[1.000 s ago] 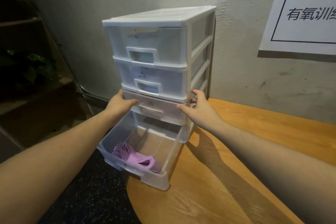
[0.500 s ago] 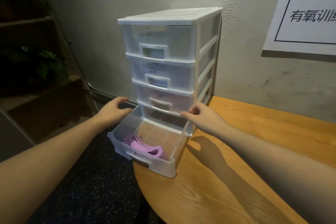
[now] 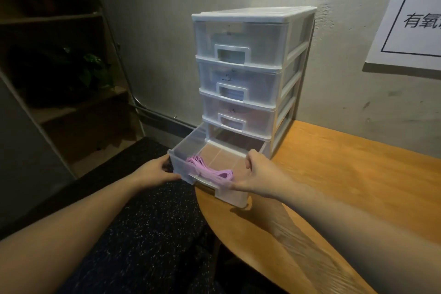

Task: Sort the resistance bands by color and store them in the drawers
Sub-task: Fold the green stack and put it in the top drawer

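Observation:
A white four-drawer plastic cabinet stands on the wooden table against the wall. Its bottom drawer is pulled out over the table's edge. Pink resistance bands lie bunched at the drawer's front. My left hand grips the drawer's front left corner. My right hand grips the front right corner, fingers curled over the rim. The three upper drawers are closed; what they hold is blurred behind the cloudy plastic.
The wooden table has a rounded front edge, and dark speckled floor lies below it. A dim shelf unit with a plant stands at the left. A white poster hangs on the wall at the right.
Both hands left the third drawer's sides, which slid closed, and came down to the open bottom drawer's front corners. The camera has pulled back from the cabinet.

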A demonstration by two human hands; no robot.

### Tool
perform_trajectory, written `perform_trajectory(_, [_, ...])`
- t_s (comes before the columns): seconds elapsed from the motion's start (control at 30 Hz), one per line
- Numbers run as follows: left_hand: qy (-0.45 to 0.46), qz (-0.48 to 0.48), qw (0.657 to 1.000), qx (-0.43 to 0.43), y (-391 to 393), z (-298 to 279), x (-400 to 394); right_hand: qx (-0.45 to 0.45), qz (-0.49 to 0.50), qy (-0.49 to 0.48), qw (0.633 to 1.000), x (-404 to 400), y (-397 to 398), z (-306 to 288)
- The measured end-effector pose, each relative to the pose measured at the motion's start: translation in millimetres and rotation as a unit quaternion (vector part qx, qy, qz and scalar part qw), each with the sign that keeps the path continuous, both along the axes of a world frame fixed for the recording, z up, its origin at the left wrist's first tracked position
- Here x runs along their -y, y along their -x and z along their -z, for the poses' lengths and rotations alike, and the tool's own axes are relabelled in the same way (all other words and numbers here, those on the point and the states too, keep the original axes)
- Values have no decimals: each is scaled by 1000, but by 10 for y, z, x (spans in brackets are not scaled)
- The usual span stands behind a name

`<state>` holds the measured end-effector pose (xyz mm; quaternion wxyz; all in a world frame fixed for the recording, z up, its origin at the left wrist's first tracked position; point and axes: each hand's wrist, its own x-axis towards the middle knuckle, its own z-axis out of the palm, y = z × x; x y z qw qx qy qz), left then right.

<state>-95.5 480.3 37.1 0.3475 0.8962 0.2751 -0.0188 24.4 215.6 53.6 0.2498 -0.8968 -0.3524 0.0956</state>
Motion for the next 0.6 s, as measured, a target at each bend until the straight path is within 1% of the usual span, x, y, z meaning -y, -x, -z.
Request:
perform_trajectory(0.1, [23, 1, 999, 32, -75, 34, 42, 67, -6, 60, 996, -1, -19, 28])
perform_trajectory(0.2, [37, 3, 999, 37, -185, 46, 40, 141, -5, 108, 984, 34, -105, 4])
perform_trajectory(0.27, [42, 8, 999, 31, -300, 26, 49, 143, 13, 119, 982, 72, -193, -8])
perform_trajectory(0.37, [63, 4, 997, 41, -521, 14, 68, 74, 59, 78, 992, 122, -324, 44])
perform_trajectory(0.47, [116, -29, 991, 62, -781, 31, 54, 27, 116, -21, 993, 144, -485, 140])
perform_trajectory(0.53, [150, -54, 984, 75, -940, 41, 45, 36, 146, -67, 986, 163, -616, 204])
perform_trajectory(0.6, [196, -70, 974, 90, -1090, 50, 59, 61, 174, -78, 980, 183, -750, 263])
